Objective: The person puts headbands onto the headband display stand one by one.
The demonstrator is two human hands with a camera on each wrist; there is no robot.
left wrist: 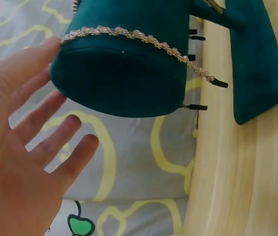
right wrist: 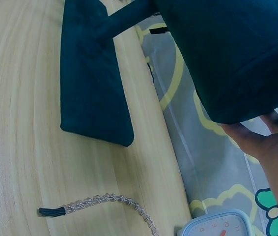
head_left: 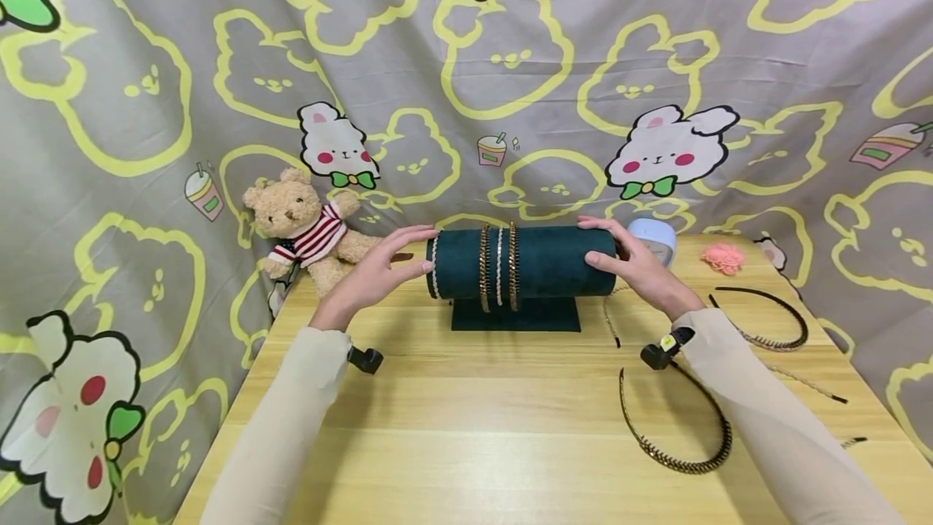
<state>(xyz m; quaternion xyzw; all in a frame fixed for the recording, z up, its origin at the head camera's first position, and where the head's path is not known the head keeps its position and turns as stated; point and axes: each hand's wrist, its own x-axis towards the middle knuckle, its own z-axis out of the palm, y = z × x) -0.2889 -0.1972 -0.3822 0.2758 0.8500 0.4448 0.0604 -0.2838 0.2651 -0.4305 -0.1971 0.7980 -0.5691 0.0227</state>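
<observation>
A dark green velvet headband stand (head_left: 554, 262), a horizontal roll on a flat base, stands between my two hands. Several headbands circle the roll: a pale beaded headband (left wrist: 139, 35) at its left end, and brown-gold ones around another pale one near the middle. My left hand (head_left: 375, 272) is at the left end with fingers spread and mostly straight; a fingertip touches the roll's edge by the beaded headband. At the opposite end, my right hand (head_left: 641, 266) rests its thumb on the roll's front and a finger near the top; its other fingers are partly hidden.
A teddy bear (head_left: 309, 225) sits at the back left. Behind the right hand is a light-blue round clock or timer (head_left: 653, 240), with a pink scrunchie (head_left: 723, 258) farther right. A brown-gold headband (head_left: 681, 464) and a black headband (head_left: 798, 318) lie on the table's right side.
</observation>
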